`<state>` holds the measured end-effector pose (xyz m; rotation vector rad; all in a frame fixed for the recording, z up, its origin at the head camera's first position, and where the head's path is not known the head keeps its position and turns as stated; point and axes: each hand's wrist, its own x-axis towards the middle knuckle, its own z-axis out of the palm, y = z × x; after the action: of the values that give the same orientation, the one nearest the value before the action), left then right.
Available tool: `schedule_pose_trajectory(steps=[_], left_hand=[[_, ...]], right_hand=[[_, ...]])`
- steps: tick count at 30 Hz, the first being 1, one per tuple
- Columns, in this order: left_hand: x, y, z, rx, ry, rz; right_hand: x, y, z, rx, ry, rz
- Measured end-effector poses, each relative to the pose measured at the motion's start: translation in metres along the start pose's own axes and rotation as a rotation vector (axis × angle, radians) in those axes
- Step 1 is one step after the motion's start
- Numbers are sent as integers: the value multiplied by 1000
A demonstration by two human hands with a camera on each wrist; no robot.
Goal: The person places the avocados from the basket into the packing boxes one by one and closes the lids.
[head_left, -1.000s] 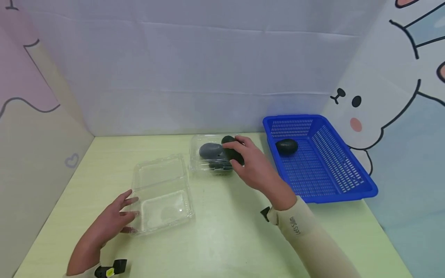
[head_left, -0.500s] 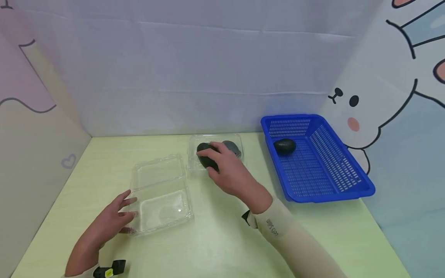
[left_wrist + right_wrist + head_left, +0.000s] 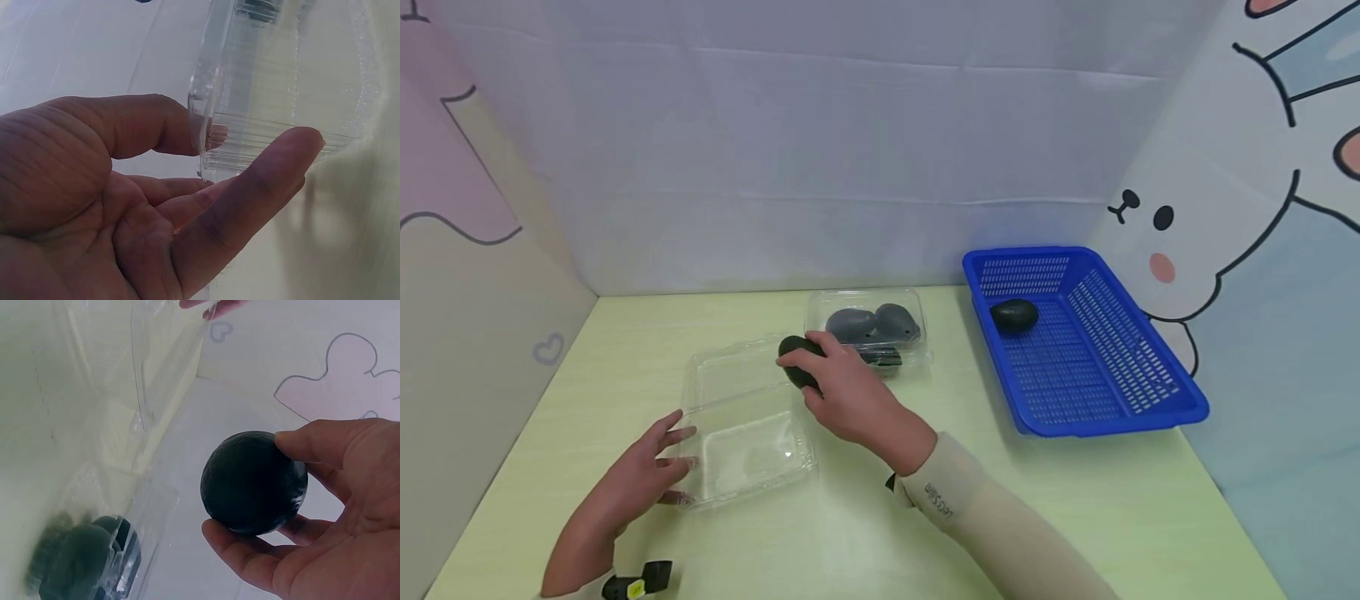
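My right hand (image 3: pixel 857 400) grips a dark green, avocado-like fruit (image 3: pixel 800 362) above the back right part of an open clear plastic container (image 3: pixel 748 446). In the right wrist view the fruit (image 3: pixel 253 482) sits between thumb and fingertips. At the container's left edge is my left hand (image 3: pixel 640 471), its fingers spread along the side. The left wrist view shows the thumb and fingers of that hand (image 3: pixel 156 206) around the clear rim (image 3: pixel 203 106), lightly bent. Nothing lies in the open container.
Behind, a closed clear container (image 3: pixel 917 354) holds several dark fruits (image 3: pixel 851 325). To the right, a blue basket (image 3: pixel 1120 425) has one dark fruit (image 3: pixel 1015 316) in its back left corner. A white cloth wall (image 3: pixel 775 167) stands behind the table.
My right hand has carried the fruit left and toward the front, from over the closed container to over the open one. My left hand has stayed in place.
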<state>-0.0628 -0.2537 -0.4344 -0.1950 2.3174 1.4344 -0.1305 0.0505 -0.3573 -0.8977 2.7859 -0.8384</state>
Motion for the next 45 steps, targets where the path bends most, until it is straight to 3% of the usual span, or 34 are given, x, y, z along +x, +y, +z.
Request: schedule_pose_trajectory(steps=[14,21,33,45], left_hand=[[3,1,-1,15,1,-24],[2,2,1,33,9,-31],[1,1,1,26,11,-4],[-1,2,0,26,3,-1]], right_hand=[[9,-15,36,-92,-66,-23],[12,-13,55,-166,-53,-60],[11,-11,73,-212,-31,-122],[10,-12,86,-291,-82,-127]])
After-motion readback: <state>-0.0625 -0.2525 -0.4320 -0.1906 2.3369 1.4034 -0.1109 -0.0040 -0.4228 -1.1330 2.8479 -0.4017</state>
